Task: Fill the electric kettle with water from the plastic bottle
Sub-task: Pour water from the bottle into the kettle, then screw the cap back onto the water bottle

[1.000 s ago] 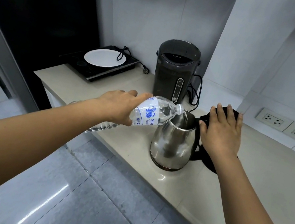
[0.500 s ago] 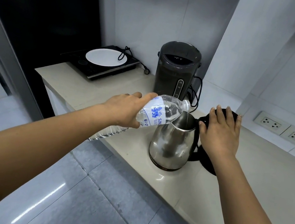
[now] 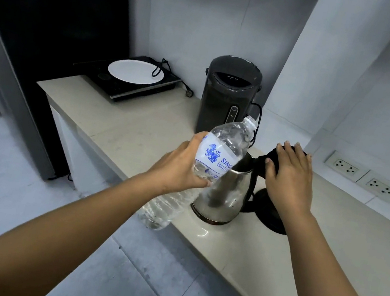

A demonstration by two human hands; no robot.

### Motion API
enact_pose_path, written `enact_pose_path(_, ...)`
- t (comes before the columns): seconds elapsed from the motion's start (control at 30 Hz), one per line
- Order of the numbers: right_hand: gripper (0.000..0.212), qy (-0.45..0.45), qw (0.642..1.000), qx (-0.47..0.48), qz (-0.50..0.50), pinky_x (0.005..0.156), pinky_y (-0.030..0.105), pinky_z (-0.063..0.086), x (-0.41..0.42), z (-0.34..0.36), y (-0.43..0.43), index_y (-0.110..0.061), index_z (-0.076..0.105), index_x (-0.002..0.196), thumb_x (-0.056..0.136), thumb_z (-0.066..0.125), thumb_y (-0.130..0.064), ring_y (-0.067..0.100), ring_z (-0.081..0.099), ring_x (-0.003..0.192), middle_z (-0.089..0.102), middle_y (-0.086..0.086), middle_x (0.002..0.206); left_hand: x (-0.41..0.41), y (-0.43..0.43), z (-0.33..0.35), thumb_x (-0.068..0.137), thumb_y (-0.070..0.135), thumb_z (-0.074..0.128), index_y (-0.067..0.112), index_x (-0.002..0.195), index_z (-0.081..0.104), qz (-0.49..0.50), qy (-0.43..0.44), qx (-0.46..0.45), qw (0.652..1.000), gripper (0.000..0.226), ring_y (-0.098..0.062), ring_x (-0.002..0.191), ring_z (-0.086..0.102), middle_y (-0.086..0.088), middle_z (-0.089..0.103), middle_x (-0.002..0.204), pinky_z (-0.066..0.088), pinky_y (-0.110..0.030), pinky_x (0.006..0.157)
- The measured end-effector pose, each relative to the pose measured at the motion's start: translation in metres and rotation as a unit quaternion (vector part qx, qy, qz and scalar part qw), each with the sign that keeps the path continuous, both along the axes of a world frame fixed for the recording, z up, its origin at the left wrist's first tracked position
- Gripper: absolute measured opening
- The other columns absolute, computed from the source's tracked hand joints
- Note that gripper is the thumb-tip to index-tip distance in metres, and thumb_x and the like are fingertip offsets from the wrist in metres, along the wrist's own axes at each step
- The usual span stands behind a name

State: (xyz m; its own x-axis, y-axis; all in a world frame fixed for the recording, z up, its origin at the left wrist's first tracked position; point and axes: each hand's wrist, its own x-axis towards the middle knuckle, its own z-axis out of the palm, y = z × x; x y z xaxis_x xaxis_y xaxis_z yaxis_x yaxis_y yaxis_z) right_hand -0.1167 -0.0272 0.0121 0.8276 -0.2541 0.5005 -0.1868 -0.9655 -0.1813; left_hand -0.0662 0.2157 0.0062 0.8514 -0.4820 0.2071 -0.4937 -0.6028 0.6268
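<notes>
A steel electric kettle (image 3: 223, 196) stands on the beige counter (image 3: 139, 130) with its black lid (image 3: 268, 162) swung open. My right hand (image 3: 288, 176) rests on that lid, fingers straight. My left hand (image 3: 180, 165) grips a clear plastic bottle (image 3: 226, 143) with a blue and white label. The bottle is tilted with its uncapped neck up and to the right, above and behind the kettle's mouth. Its lower end hangs off the counter's front edge.
A dark grey water boiler (image 3: 229, 94) stands just behind the kettle, its cord trailing right. A black induction hob (image 3: 127, 81) with a white plate (image 3: 135, 71) sits at the counter's far left. Two wall sockets (image 3: 363, 176) are at the right. Grey tiled floor lies below.
The bottle's neck has lifted from the kettle's mouth and now points upward; my left hand turned it back. My right hand stays on the lid.
</notes>
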Motion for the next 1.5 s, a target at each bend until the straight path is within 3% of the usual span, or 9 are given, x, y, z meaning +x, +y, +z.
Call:
enact_pose_path(0.43,0.050,-0.033,0.998,0.057,-0.009,0.122,0.038,0.011,-0.039,0.001,-0.024,-0.012,0.034,0.148,0.102,0.039,-0.030,0.018,0.018,0.148,0.031,0.005,0.156,-0.030,-0.066,-0.015,0.062,0.047,0.087,0.036,0.145,0.015,-0.035,0.015,-0.130,0.991,0.110,-0.015,0.120,0.052,0.007,0.047,0.138,0.048,-0.039,0.096)
enact_pose_path(0.6,0.049,-0.039,0.996,0.068,-0.051,0.122,0.034,0.009,-0.066,-0.013,-0.041,-0.010,0.035,0.147,0.102,0.040,-0.027,0.018,0.020,0.147,0.031,0.007,0.156,-0.045,-0.101,-0.022,0.062,0.037,0.090,0.027,0.147,0.020,-0.080,0.033,-0.171,0.981,0.111,-0.008,0.119,0.050,0.005,0.049,0.136,0.044,-0.023,0.096)
enact_pose_path(0.83,0.054,0.072,0.980,0.115,-0.144,0.120,0.035,0.009,-0.119,-0.065,-0.077,-0.008,0.029,0.149,0.102,0.039,-0.031,0.025,0.019,0.147,0.026,0.011,0.157,-0.068,-0.146,-0.042,0.060,0.039,0.090,0.027,0.147,0.019,-0.123,0.052,-0.182,0.974,0.113,-0.013,0.125,0.049,0.003,0.046,0.139,0.046,-0.034,0.101)
enact_pose_path(0.93,0.060,0.194,0.955,0.134,-0.178,0.120,0.037,0.011,-0.139,-0.094,-0.087,-0.008,0.020,0.152,0.102,0.037,-0.035,0.029,0.017,0.147,0.017,0.013,0.160,-0.075,-0.162,-0.051,0.059,0.045,0.089,0.033,0.145,0.016,-0.126,0.061,-0.180,0.974,0.113,-0.015,0.128,0.048,0.002,0.045,0.142,0.046,-0.042,0.102)
enact_pose_path(1.03,0.064,0.301,0.926,0.142,-0.180,0.119,0.038,0.015,-0.154,-0.122,-0.092,-0.011,0.014,0.153,0.100,0.038,-0.037,0.029,0.018,0.147,0.012,0.013,0.161,-0.081,-0.177,-0.057,0.059,0.044,0.089,0.035,0.145,0.014,-0.123,0.071,-0.175,0.974,0.114,-0.015,0.128,0.046,0.001,0.040,0.145,0.046,-0.040,0.103)
enact_pose_path(1.17,0.061,0.344,0.914,0.140,-0.163,0.116,0.035,0.022,-0.165,-0.144,-0.093,-0.013,0.018,0.152,0.099,0.041,-0.034,0.027,0.026,0.144,0.017,0.012,0.160,-0.086,-0.194,-0.063,0.060,0.041,0.090,0.024,0.149,0.018,-0.111,0.078,-0.171,0.976,0.116,-0.014,0.128,0.048,0.001,0.041,0.146,0.047,-0.029,0.097)
enact_pose_path(1.27,0.052,0.348,0.914,0.132,-0.163,0.107,0.037,0.033,-0.166,-0.149,-0.096,-0.013,0.029,0.148,0.099,0.040,-0.028,0.030,0.037,0.136,0.030,0.011,0.155,-0.086,-0.204,-0.071,0.059,0.037,0.091,0.017,0.149,0.020,-0.112,0.087,-0.193,0.971,0.116,-0.015,0.131,0.047,-0.002,0.043,0.146,0.045,-0.033,0.104)
enact_pose_path(1.33,0.046,0.345,0.916,0.114,-0.167,0.098,0.038,0.040,-0.166,-0.152,-0.097,-0.016,0.037,0.144,0.099,0.040,-0.024,0.033,0.044,0.126,0.041,0.010,0.146,-0.086,-0.207,-0.075,0.060,0.035,0.091,0.014,0.149,0.020,-0.110,0.086,-0.196,0.971,0.116,-0.016,0.133,0.045,-0.005,0.042,0.147,0.042,-0.033,0.106)
enact_pose_path(1.5,0.033,0.310,0.935,0.063,-0.163,0.083,0.037,0.040,-0.169,-0.164,-0.099,-0.009,0.055,0.126,0.094,0.045,-0.015,0.036,0.049,0.109,0.054,0.015,0.119,-0.093,-0.201,-0.078,0.062,0.035,0.090,0.013,0.151,0.013,-0.111,0.085,-0.202,0.969,0.120,-0.017,0.136,0.040,-0.008,0.034,0.151,0.039,-0.027,0.109)
